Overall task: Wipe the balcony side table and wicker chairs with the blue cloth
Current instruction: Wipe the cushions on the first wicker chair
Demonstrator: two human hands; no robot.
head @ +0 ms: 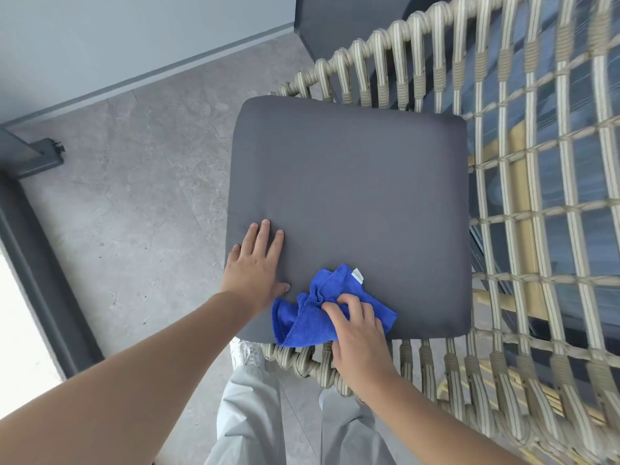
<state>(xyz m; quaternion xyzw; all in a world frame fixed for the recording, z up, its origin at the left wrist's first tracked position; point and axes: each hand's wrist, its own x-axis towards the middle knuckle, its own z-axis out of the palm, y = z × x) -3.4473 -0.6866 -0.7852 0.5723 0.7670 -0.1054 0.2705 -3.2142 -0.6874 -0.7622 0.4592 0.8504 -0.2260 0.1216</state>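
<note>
You're on the chair step: your right hand [357, 333] bunches the blue cloth [315, 317], fingers curled into it, at the near edge of the grey seat cushion [352, 182] on the wicker chair [536, 162]. Left hand [255, 263] lies flat, fingers straight, steadying the cushion's near-left corner. Next, prob sweep the cloth across the cushion w/ even pressure, then do the weave. Side table not in view.
</note>
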